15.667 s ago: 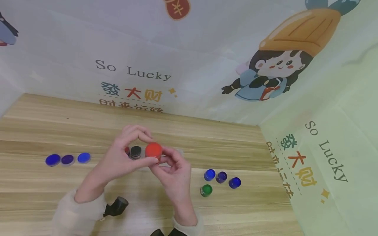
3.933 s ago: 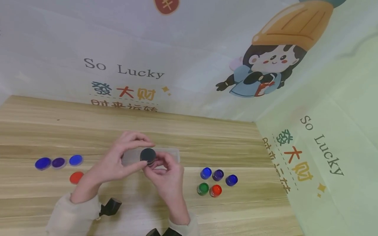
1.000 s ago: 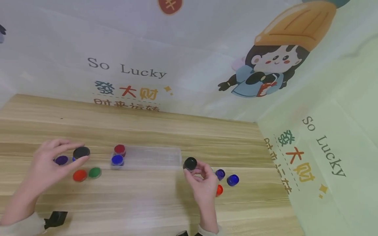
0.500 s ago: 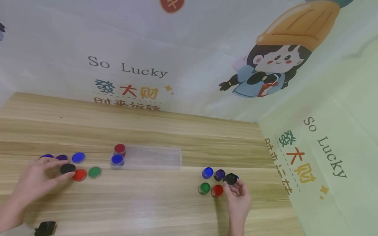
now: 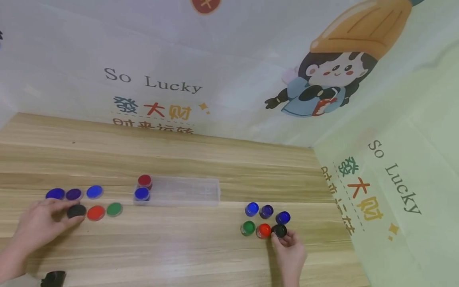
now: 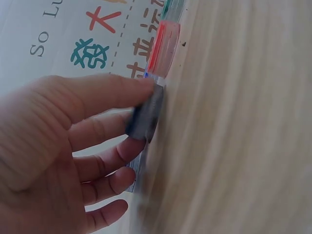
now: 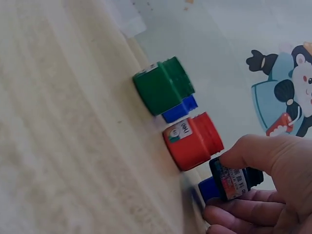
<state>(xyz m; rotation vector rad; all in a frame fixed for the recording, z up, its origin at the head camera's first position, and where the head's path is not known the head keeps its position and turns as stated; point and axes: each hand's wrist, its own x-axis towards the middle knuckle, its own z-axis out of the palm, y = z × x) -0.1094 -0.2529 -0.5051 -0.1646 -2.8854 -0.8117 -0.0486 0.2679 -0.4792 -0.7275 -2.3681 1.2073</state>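
Note:
At the left of the head view, my left hand (image 5: 41, 223) pinches a black jar lid (image 5: 76, 211) by its edges, low over the table. The left wrist view has the lid (image 6: 146, 114) tilted between thumb and fingers. On the right side, my right hand (image 5: 291, 253) grips an uncapped black paint jar (image 5: 279, 230) between thumb and fingers. Beside it stands an uncapped red paint jar (image 5: 263, 230), with a green one (image 5: 248, 228) further left. In the right wrist view, the black jar (image 7: 231, 180) is slightly tilted, its label facing the camera.
Red (image 5: 96, 213) and green (image 5: 114, 209) lids lie right of the black lid, with several blue and purple lids (image 5: 73, 194) behind. Open blue and purple jars (image 5: 266, 211) stand behind the front jars. A clear tray (image 5: 186, 191) holds dark red (image 5: 145, 181) and blue (image 5: 142, 194) capped jars.
The black lid has come off its jar. My left hand has carried the lid leftward and down beside the red lid; my right hand has brought the jar rightward and down beside the red jar.

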